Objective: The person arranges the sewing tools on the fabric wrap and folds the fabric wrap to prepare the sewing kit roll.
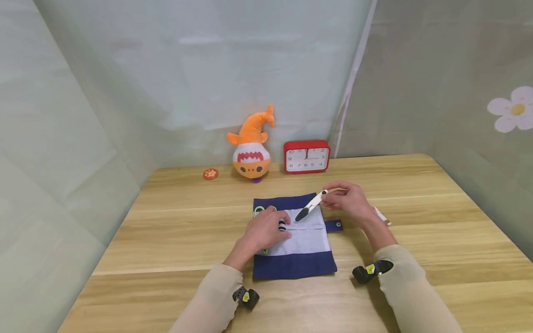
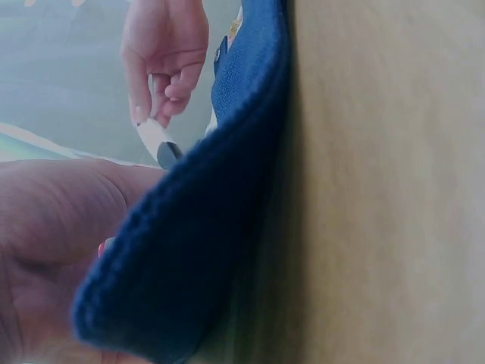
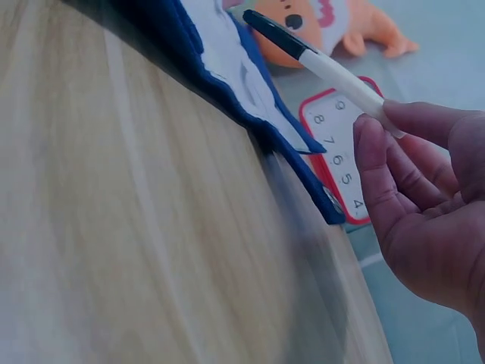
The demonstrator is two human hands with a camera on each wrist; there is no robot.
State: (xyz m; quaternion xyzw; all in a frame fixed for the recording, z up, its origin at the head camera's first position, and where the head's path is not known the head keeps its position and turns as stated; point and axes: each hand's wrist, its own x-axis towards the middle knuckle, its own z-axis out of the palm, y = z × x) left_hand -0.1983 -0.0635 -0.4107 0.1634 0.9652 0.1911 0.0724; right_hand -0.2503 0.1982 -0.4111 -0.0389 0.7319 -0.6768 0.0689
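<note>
A navy and white fabric case (image 1: 306,243) lies unfolded on the table. My right hand (image 1: 347,200) pinches a slim white pen-shaped tool (image 3: 345,83) with a black end between thumb and fingers. It slants over the case's upper right, black end down-left. My left hand (image 1: 266,229) rests on the left part of the case, fingers spread. A small black-and-white striped piece (image 1: 282,225) shows between its thumb and forefinger, partly hidden. Green loops (image 1: 258,210) peek out above that hand. In the left wrist view, a navy flap (image 2: 189,250) covers much of the left hand.
At the back stand an orange shark plush (image 1: 251,152) and a red clock (image 1: 306,157). A round orange disc (image 1: 210,174) lies left of the plush. A snap tab (image 1: 334,225) sticks out from the case's right side. Some small reddish-white item (image 1: 382,216) lies beyond my right wrist.
</note>
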